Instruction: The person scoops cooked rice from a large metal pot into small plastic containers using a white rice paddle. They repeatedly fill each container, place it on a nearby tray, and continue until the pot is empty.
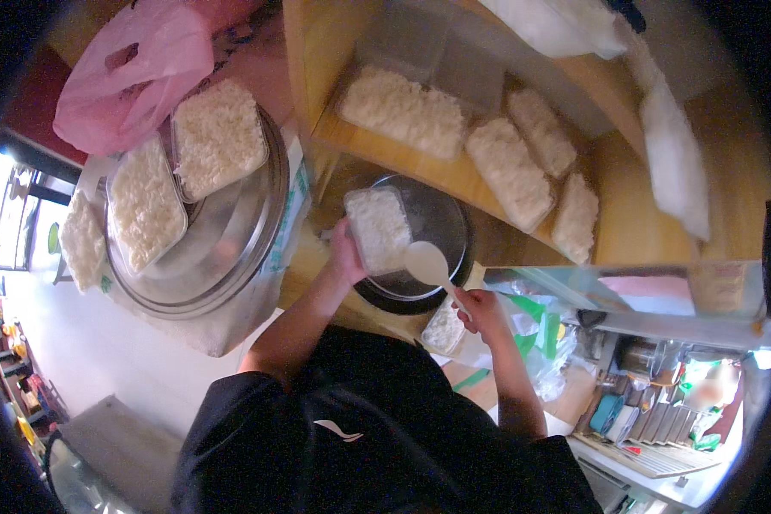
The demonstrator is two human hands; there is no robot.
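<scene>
My left hand (347, 254) grips the left edge of a clear plastic tub of white rice (380, 231), held above a dark round pot (440, 218). In my right hand (478, 311) is a white serving spoon (427, 263); its bowl lies close to the tub's lower right corner, and whether they touch I cannot tell. Below the pot, beside my right hand, sits another tub of rice (443, 327). The pot's inside is partly hidden by the tub and spoon.
Several rice-filled tubs (401, 112) stand on a wooden shelf (385, 151) above the pot. At left, more rice tubs (144, 205) rest on a round metal lid (231, 250), near a pink plastic bag (135, 70). Clear and green plastic bags (540, 334) lie at right.
</scene>
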